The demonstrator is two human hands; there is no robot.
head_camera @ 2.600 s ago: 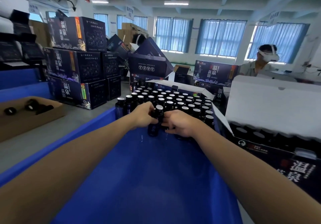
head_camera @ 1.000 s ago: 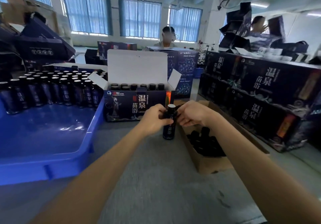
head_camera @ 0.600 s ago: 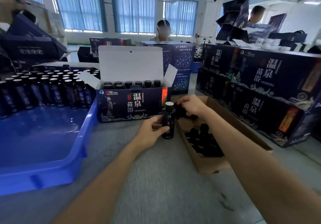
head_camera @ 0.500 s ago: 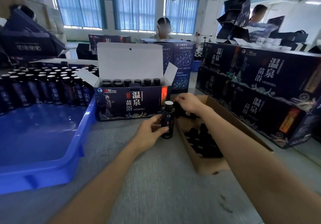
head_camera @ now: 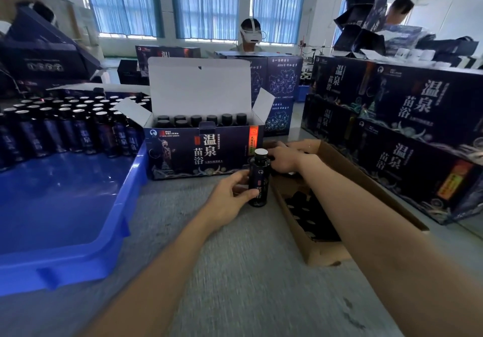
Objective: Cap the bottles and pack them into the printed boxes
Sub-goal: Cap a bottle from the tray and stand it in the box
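A small dark bottle (head_camera: 258,180) with a bare silver top stands upright on the grey table, gripped round its lower body by my left hand (head_camera: 230,195). My right hand (head_camera: 285,157) is just right of the bottle's neck, over the far end of the cardboard tray (head_camera: 316,253) of loose black caps (head_camera: 311,214). Its fingers curl round a dark piece that looks like a black cap. Right behind the bottle is the open printed box (head_camera: 183,151), with its white lid up. It holds two rows of capped bottles (head_camera: 198,121).
A blue plastic tray (head_camera: 78,219) at the left holds several uncapped bottles (head_camera: 65,127) along its far side. Closed printed boxes (head_camera: 405,127) are stacked at the right, close to the cardboard tray. A person with a headset (head_camera: 251,34) sits across the table.
My right hand has let go of the bottle and moved to the cardboard tray of caps. My left hand has slid lower on the bottle, which now stands on the table.
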